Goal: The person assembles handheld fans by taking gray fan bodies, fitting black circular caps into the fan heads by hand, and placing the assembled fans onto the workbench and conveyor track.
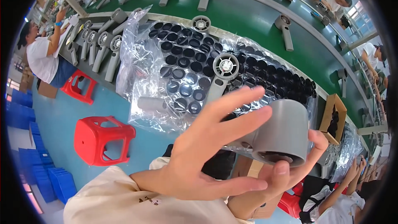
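Note:
A grey handheld-fan body (284,126) with a round cylindrical head is raised in front of me. My right hand (292,176) grips that head from behind and below, its thumb at the dark lower opening. My left hand (195,157) is open, fingers spread; two fingertips come close to the head's left side, and whether they touch it I cannot tell. The fan's handle is mostly hidden behind my left hand. Beyond my hands, another grey fan body (226,67) with a spoked white centre lies on rows of round black caps (184,62) on clear plastic (141,79).
A green conveyor (253,20) carries several grey fan bodies. More grey fan bodies (101,52) stand at the left of the bench. An open cardboard box (333,120) sits at right. Red stools (97,141) stand at left. Co-workers (43,56) sit around the line.

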Demonstrator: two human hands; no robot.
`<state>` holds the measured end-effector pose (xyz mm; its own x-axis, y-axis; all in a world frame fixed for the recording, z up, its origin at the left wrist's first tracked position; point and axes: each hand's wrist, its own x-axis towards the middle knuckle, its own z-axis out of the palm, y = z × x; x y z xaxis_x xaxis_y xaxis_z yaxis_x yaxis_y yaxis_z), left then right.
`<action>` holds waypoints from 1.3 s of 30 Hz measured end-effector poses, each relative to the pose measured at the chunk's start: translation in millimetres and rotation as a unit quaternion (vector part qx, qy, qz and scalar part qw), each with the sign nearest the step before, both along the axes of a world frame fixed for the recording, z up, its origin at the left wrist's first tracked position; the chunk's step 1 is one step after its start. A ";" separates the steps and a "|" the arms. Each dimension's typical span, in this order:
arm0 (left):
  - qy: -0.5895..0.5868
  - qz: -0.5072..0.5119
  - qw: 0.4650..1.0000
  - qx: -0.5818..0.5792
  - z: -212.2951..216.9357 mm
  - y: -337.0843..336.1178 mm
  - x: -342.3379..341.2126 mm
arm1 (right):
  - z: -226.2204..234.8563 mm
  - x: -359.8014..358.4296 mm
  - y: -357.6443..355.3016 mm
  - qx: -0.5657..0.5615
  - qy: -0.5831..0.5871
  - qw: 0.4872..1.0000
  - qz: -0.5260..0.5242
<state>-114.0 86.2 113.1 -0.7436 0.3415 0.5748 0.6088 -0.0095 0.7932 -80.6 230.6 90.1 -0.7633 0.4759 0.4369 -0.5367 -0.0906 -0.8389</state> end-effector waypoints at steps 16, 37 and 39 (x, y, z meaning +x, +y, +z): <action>-0.047 -0.159 0.985 0.043 -34.0 -17.9 32.5 | -18.0 -8.8 -20.8 -0.089 0.018 0.995 -0.051; -0.019 0.034 0.956 0.290 -63.5 44.4 0.4 | -30.1 2.6 -23.9 -0.516 -0.053 0.817 0.254; 0.015 0.046 0.950 0.308 -66.0 55.4 -4.7 | -27.1 -4.4 -37.4 -0.164 -0.101 0.980 0.040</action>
